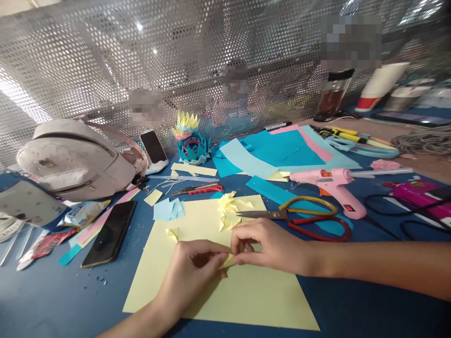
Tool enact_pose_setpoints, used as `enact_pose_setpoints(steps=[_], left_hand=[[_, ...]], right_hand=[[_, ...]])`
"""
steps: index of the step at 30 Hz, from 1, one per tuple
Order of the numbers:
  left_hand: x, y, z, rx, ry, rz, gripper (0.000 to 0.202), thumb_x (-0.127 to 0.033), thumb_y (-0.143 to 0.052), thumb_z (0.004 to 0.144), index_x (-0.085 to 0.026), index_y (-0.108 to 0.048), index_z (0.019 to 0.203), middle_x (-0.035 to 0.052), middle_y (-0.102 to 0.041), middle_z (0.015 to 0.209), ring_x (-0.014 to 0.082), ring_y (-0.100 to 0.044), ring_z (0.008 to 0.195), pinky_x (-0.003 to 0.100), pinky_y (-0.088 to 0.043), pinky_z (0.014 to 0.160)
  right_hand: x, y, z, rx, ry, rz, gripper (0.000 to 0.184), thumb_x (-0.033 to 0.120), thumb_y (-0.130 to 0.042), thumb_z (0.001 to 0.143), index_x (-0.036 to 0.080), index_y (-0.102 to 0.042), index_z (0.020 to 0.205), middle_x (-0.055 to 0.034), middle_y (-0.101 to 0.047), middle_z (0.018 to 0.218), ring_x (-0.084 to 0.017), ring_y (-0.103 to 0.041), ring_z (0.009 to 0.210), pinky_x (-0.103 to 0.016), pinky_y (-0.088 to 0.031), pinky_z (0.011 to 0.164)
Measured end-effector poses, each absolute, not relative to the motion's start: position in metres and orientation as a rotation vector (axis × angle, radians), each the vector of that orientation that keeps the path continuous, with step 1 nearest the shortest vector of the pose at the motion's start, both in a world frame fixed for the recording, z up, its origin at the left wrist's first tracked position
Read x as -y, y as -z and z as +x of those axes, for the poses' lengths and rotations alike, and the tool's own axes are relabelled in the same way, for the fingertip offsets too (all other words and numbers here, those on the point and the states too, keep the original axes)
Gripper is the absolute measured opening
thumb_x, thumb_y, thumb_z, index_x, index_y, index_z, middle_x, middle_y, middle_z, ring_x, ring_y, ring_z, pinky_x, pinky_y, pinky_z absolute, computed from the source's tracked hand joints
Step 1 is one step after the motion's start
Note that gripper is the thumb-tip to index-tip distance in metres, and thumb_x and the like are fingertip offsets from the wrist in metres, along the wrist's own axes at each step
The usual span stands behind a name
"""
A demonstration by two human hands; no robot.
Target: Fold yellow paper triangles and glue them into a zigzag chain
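Nearest us, our left hand (190,268) extends from a forearm cut off at the near edge and is positioned over a yellow sheet (246,300) on the blue counter (45,300). Our right hand (269,244) meets it from the right. With the fingers of both hands we pinch a small yellow paper piece (226,261) above the middle of the sheet. Our fingers cover most of the piece; we cannot determine its full shape. Folded yellow pieces (229,205) sit at the sheet's far side, near the tip of the scissors (280,214).

Labels: at left, we cannot reliably read the lettering on the snack packet (84,213). Print on the red packet (44,246) and the badge on the backpack (70,157) are likewise illegible. Markings on the pink glue gun (338,184), at right, are too small to read. At far right, the paper cup (382,87) is blurred. Pixelated patches obscure parts of the perforated screen (183,51); we can hardly make out the figures behind it.
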State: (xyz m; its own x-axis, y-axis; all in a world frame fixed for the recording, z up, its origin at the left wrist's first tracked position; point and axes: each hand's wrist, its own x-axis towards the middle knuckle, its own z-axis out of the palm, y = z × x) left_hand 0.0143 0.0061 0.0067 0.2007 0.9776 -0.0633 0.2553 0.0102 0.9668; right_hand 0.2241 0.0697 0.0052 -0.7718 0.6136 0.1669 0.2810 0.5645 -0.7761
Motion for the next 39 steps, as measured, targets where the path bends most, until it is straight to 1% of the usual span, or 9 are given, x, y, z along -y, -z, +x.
enact_pose_setpoints(steps=[5, 10, 13, 19, 22, 25, 30, 36, 39], left_hand=[[-0.0044, -0.0061, 0.0169, -1.296, -0.858, 1.493, 0.017, -0.024, -0.065, 0.080, -0.018, -0.080, 0.075, 0.0052, -0.077, 0.072, 0.0168, -0.070, 0.061, 0.021, -0.054, 0.055], [-0.0028, -0.0061, 0.0182, -1.318, -0.859, 1.563, 0.016, -0.017, -0.064, 0.078, -0.016, -0.079, 0.071, 0.0039, -0.074, 0.066, 0.0124, -0.061, 0.056, 0.018, -0.042, 0.049], [-0.0024, -0.0053, 0.0188, -1.306, -0.867, 1.570, 0.016, -0.016, -0.064, 0.077, -0.016, -0.079, 0.071, 0.0033, -0.072, 0.063, 0.0116, -0.057, 0.054, 0.018, -0.038, 0.048], [-0.0011, -0.0048, 0.0177, -1.289, -0.897, 1.615, 0.015, -0.016, -0.065, 0.079, -0.017, -0.078, 0.071, 0.0037, -0.073, 0.065, 0.0124, -0.058, 0.057, 0.019, -0.040, 0.050], [-0.0008, -0.0059, 0.0163, -1.259, -0.893, 1.675, 0.013, -0.023, -0.069, 0.082, -0.018, -0.079, 0.076, 0.0043, -0.074, 0.068, 0.0136, -0.060, 0.060, 0.020, -0.042, 0.053], [-0.0014, -0.0060, 0.0157, -1.236, -0.897, 1.719, 0.013, -0.030, -0.074, 0.081, -0.018, -0.078, 0.080, 0.0035, -0.071, 0.069, 0.0124, -0.056, 0.059, 0.020, -0.040, 0.052], [-0.0025, -0.0031, 0.0164, -1.277, -0.886, 1.698, 0.009, -0.022, -0.071, 0.081, -0.018, -0.078, 0.078, 0.0022, -0.069, 0.066, 0.0112, -0.054, 0.057, 0.020, -0.039, 0.052], [-0.0019, -0.0013, 0.0179, -1.293, -0.892, 1.643, 0.013, -0.019, -0.070, 0.078, -0.016, -0.073, 0.066, 0.0020, -0.068, 0.063, 0.0104, -0.051, 0.056, 0.020, -0.036, 0.050], [-0.0033, -0.0031, 0.0171, -1.294, -0.873, 1.621, 0.013, -0.022, -0.070, 0.079, -0.016, -0.073, 0.067, 0.0022, -0.067, 0.064, 0.0106, -0.051, 0.057, 0.020, -0.036, 0.051]], right_hand=[[-0.0690, -0.0058, 0.2243, 2.406, -1.079, -0.717, 0.021, 0.037, -0.074, 0.088, 0.017, -0.071, 0.081, 0.0003, -0.067, 0.075, -0.011, -0.057, 0.067, -0.021, -0.040, 0.059], [-0.0684, -0.0054, 0.2236, 2.411, -1.075, -0.717, 0.025, 0.040, -0.074, 0.087, 0.018, -0.071, 0.078, 0.0002, -0.067, 0.073, -0.011, -0.057, 0.065, -0.021, -0.039, 0.058], [-0.0675, -0.0053, 0.2225, 2.423, -1.050, -0.724, 0.024, 0.038, -0.075, 0.087, 0.018, -0.071, 0.077, 0.0002, -0.067, 0.073, -0.011, -0.056, 0.065, -0.021, -0.038, 0.058], [-0.0652, -0.0086, 0.2212, 2.470, -0.984, -0.758, 0.018, 0.031, -0.077, 0.085, 0.018, -0.067, 0.076, 0.0021, -0.065, 0.073, -0.011, -0.054, 0.064, -0.021, -0.037, 0.058], [-0.0638, -0.0111, 0.2215, 2.467, -0.992, -0.754, 0.017, 0.025, -0.077, 0.084, 0.017, -0.065, 0.075, 0.0022, -0.064, 0.072, -0.011, -0.054, 0.066, -0.021, -0.037, 0.059], [-0.0621, -0.0132, 0.2218, 2.457, -0.990, -0.745, 0.019, 0.027, -0.072, 0.086, 0.017, -0.063, 0.073, 0.0019, -0.062, 0.071, -0.011, -0.053, 0.065, -0.022, -0.036, 0.059], [-0.0612, -0.0151, 0.2219, 2.439, -1.010, -0.733, 0.018, 0.027, -0.067, 0.088, 0.017, -0.062, 0.074, 0.0014, -0.062, 0.069, -0.011, -0.053, 0.063, -0.023, -0.037, 0.058], [-0.0605, -0.0138, 0.2220, 2.432, -1.058, -0.767, 0.016, 0.024, -0.067, 0.085, 0.017, -0.061, 0.073, 0.0014, -0.061, 0.068, -0.011, -0.052, 0.062, -0.022, -0.036, 0.057], [-0.0610, -0.0132, 0.2222, 2.404, -1.099, -0.738, 0.017, 0.024, -0.066, 0.087, 0.017, -0.059, 0.073, 0.0023, -0.058, 0.067, -0.010, -0.050, 0.061, -0.022, -0.035, 0.056]])
